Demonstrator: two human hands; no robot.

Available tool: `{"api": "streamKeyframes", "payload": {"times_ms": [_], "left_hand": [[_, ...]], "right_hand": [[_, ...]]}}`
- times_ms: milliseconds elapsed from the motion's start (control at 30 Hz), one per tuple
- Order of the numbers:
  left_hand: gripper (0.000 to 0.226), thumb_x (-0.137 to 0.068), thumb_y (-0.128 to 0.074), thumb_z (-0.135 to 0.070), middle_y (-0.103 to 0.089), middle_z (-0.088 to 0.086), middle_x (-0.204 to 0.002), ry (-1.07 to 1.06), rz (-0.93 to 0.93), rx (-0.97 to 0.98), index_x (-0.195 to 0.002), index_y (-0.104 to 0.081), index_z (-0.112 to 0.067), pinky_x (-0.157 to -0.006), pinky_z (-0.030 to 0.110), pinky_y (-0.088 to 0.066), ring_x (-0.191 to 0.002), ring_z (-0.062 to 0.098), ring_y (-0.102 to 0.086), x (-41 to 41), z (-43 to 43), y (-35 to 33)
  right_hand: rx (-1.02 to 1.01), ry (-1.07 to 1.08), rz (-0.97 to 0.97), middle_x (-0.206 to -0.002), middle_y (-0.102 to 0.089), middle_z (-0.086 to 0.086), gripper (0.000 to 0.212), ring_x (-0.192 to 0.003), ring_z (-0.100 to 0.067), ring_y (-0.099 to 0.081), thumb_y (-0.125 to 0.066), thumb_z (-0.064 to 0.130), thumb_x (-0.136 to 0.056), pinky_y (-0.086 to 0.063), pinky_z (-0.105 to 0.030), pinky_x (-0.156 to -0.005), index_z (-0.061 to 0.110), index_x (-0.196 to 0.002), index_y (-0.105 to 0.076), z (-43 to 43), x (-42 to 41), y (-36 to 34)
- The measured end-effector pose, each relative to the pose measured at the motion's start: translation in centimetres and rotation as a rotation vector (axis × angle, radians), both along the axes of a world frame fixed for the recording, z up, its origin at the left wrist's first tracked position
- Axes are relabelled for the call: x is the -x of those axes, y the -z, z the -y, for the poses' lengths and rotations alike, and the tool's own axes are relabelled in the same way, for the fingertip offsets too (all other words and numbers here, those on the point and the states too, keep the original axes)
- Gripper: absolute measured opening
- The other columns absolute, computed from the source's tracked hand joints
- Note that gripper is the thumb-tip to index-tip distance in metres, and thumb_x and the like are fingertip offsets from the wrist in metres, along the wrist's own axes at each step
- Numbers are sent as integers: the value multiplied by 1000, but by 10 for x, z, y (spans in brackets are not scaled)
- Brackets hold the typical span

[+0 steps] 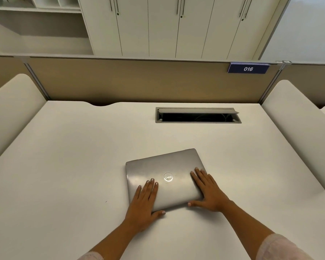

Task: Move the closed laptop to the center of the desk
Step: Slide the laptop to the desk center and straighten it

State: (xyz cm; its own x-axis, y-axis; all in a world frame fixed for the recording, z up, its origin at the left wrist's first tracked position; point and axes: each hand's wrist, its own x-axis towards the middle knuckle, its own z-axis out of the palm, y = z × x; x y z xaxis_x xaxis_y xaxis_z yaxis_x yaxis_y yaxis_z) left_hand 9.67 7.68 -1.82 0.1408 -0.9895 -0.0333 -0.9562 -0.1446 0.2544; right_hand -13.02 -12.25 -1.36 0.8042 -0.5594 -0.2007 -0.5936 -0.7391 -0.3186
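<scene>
closed Dell laptop flat on surface | left hand and right hand lay flat, fingers straight, on its near corners | nothing gripped

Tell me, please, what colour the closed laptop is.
The closed laptop is silver-grey; head view shows it best.

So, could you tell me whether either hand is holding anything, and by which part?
Nothing is gripped: the left hand and right hand lie flat on the laptop, thumbs along its near edge.

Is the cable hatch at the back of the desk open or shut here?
Open. The cable hatch has its flap tipped up along the far edge, and the dark cavity beneath it shows.
</scene>
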Motion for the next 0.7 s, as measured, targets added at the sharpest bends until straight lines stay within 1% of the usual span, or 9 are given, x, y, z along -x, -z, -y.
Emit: {"api": "streamKeyframes", "payload": {"times_ms": [100,167,267,367,500,567,600,667,700], "left_hand": [[92,-85,-32,-75,-26,12,-158,56,59,-37,-150,-29,-9,-114,31,6,-145,32,-27,-7,-2,-7],[91,-85,-30,-76,-38,13,-153,85,82,-77,-146,-39,-9,-114,32,1,-140,29,-39,-9,-3,-9],[88,-86,-31,-75,-40,13,-152,103,69,-125,-145,-41,-9,-114,33,-1,-139,27,-41,-10,-1,-8],[86,-87,-33,-73,-41,12,-152,108,91,-157,-145,-41,-10,-114,34,-4,-138,27,-42,-14,2,-8],[85,-86,-33,-72,-45,11,-149,120,162,-167,-143,-45,-11,-110,40,-21,-136,26,-46,-28,10,-9],[84,-85,-30,-72,-48,10,-147,121,191,-164,-141,-48,-12,-110,40,-27,-133,25,-50,-35,15,-9],[84,-84,-29,-72,-50,9,-146,117,205,-166,-140,-50,-13,-110,42,-33,-132,24,-51,-39,17,-10],[84,-82,-28,-72,-52,6,-145,107,233,-170,-138,-52,-15,-103,42,-47,-130,22,-53,-45,21,-12],[83,-82,-28,-72,-53,5,-144,105,241,-166,-138,-53,-16,-100,44,-49,-130,22,-54,-48,22,-13]], "right_hand": [[24,-35,14,-161,17,9,110,-149,-14,18,-39,88,-73,7,-35,-123,31,-152,11,-2,2,2],[54,-62,18,-162,15,10,100,-150,-14,17,-35,85,-77,7,-34,-123,34,-152,8,-5,2,3],[121,-112,15,-162,8,10,88,-151,-14,11,-27,80,-84,9,-32,-122,33,-153,3,-10,2,6],[154,-109,4,-162,7,9,83,-151,-14,9,-21,78,-86,7,-32,-122,33,-153,2,-14,-1,8],[157,-71,8,-162,6,9,83,-151,-15,8,-23,77,-87,6,-32,-121,32,-153,-1,-15,-11,11],[151,-44,22,-162,4,9,82,-151,-15,6,-26,76,-87,4,-32,-122,32,-154,-3,-16,-17,12],[151,-31,24,-162,4,9,82,-151,-15,6,-26,75,-88,3,-32,-123,32,-154,-4,-16,-20,13],[159,-11,19,-162,6,9,82,-150,-14,7,-25,75,-88,4,-32,-122,33,-154,-2,-16,-25,15],[162,-2,12,-162,8,9,82,-150,-13,9,-25,75,-88,5,-32,-122,33,-154,-1,-16,-27,16]]}}
